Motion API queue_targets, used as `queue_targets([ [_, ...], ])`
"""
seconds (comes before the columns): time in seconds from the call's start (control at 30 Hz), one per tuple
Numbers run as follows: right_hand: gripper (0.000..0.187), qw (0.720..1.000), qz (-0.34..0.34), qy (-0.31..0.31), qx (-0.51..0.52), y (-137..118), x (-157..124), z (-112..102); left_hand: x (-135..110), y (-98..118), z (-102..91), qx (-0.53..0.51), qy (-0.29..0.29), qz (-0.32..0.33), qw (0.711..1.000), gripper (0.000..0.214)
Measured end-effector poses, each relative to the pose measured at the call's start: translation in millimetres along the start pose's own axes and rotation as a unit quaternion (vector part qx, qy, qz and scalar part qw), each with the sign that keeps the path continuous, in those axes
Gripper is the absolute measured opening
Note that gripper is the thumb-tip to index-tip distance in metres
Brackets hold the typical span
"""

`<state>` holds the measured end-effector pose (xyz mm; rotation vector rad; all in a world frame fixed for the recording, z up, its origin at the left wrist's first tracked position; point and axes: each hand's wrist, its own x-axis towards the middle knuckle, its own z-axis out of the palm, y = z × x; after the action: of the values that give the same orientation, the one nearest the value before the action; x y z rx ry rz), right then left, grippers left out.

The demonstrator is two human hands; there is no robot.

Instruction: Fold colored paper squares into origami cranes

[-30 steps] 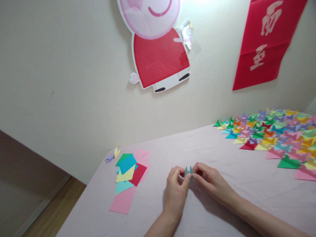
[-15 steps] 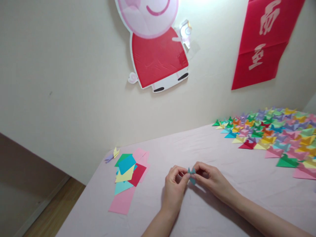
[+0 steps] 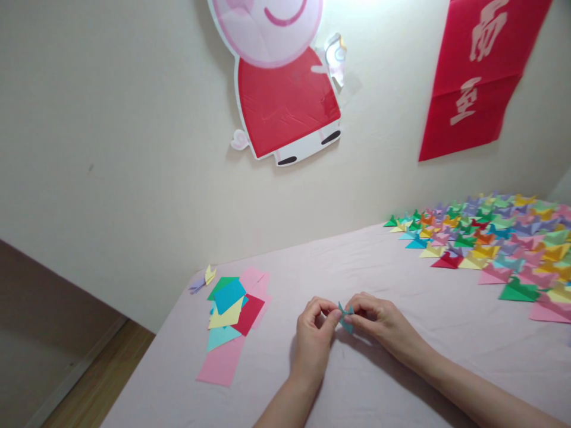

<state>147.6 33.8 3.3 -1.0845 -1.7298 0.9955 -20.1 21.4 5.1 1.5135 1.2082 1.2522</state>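
Between my hands, just above the cloth-covered table, is a small blue-green folded paper piece (image 3: 345,324) with two points sticking up. My left hand (image 3: 316,330) pinches its left side between thumb and fingers. On its other side, my right hand (image 3: 375,321) grips it the same way, thumb below and fingers curled above. The fingertips hide part of the folds. Both hands are closed on the same piece, close together.
Loose coloured paper sheets (image 3: 228,297) overlap at the left, with a small yellow folded piece (image 3: 209,275) and a purple one (image 3: 197,286) behind. Rows of folded paper birds (image 3: 484,252) cover the right back. The wall (image 3: 147,178) bounds the far edge.
The folded paper has tilted slightly between my fingers, and its left point has shifted a little left. Both hands keep their pinch and have barely moved.
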Motion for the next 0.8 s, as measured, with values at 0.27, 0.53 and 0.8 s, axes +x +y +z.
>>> queue_targets([
  [0.27, 0.02, 1.0, -0.012, 0.007, 0.027, -0.5, -1.6, 0.5, -0.5, -0.5, 0.1, -0.017, -0.003, -0.007, 1.0, 0.014],
  [0.53, 0.021, 0.998, -0.007, 0.004, 0.065, 1.8, -1.3, -0.1, -0.2, -5.9, 2.0, -0.027, -0.01, -0.014, 0.999, 0.014],
  [0.8, 0.026, 1.0, 0.019, 0.002, 0.02, -2.1, -0.7, 1.2, -3.5, -4.1, 2.4, -0.019, -0.018, -0.027, 0.999, 0.015],
])
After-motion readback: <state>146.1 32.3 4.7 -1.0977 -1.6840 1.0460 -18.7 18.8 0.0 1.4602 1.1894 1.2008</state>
